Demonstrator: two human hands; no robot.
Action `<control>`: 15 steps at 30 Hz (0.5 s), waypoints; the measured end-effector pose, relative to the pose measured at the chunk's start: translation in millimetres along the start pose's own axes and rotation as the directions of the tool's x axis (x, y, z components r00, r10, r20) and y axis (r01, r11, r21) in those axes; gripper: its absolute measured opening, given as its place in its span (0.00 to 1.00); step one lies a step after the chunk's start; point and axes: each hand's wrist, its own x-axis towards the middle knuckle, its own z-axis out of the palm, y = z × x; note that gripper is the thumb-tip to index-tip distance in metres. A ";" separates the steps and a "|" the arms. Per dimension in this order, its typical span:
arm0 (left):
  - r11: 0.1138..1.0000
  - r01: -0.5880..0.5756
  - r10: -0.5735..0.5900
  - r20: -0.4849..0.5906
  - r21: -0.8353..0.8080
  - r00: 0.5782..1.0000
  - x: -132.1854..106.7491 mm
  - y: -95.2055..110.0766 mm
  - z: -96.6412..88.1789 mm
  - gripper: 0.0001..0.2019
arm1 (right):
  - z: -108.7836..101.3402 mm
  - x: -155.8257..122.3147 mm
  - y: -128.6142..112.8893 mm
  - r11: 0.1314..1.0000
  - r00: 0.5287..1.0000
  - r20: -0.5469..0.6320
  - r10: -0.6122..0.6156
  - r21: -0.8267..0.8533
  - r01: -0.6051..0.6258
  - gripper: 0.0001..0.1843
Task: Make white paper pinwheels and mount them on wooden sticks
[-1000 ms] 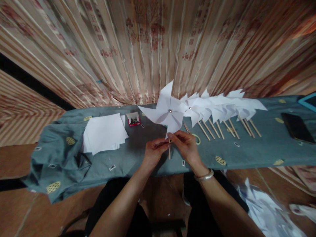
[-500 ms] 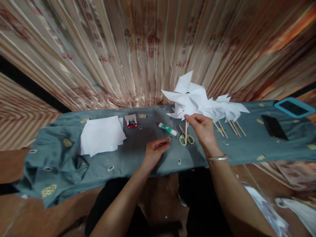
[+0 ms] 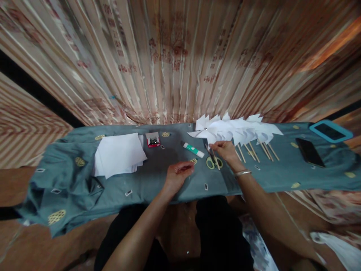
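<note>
My right hand [image 3: 225, 149] pinches the wooden stick of a white paper pinwheel [image 3: 207, 132], just below its blades. This pinwheel lies at the left end of a row of overlapping paper pinwheels [image 3: 245, 130], whose sticks point toward me. Under the held stick are scissors [image 3: 210, 163] with yellow-green handles. My left hand [image 3: 177, 175] hovers over the cloth near the front edge, fingers curled in and thumb close to the index finger, with nothing visible in it. Between the hands, farther back, lies a green and white glue stick [image 3: 194, 149].
A stack of white paper sheets [image 3: 120, 155] lies on the left of the cloth-covered table [image 3: 158, 180]. Beside it is a small red-and-white box [image 3: 152, 139] of dark metal pieces. At right are a black phone [image 3: 310, 151] and a blue-framed device [image 3: 331, 131]. A curtain hangs behind.
My right hand has lowered the raised pinwheel onto the left end of the row, its blades now lying against the others. My left hand has barely moved.
</note>
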 end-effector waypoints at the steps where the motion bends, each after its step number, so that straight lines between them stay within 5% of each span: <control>1: 1.000 -0.002 0.002 0.000 0.002 1.000 0.1 -0.4 -0.1 0.11 | 1.1 1.1 0.9 1.000 1.000 0.003 0.007 -0.013 -0.007 0.20; 15: 1.000 0.009 -0.010 -0.001 -0.004 1.000 -1.4 -0.4 2.9 0.10 | 7.4 9.7 11.2 0.982 0.999 0.013 0.039 -0.188 -0.036 0.16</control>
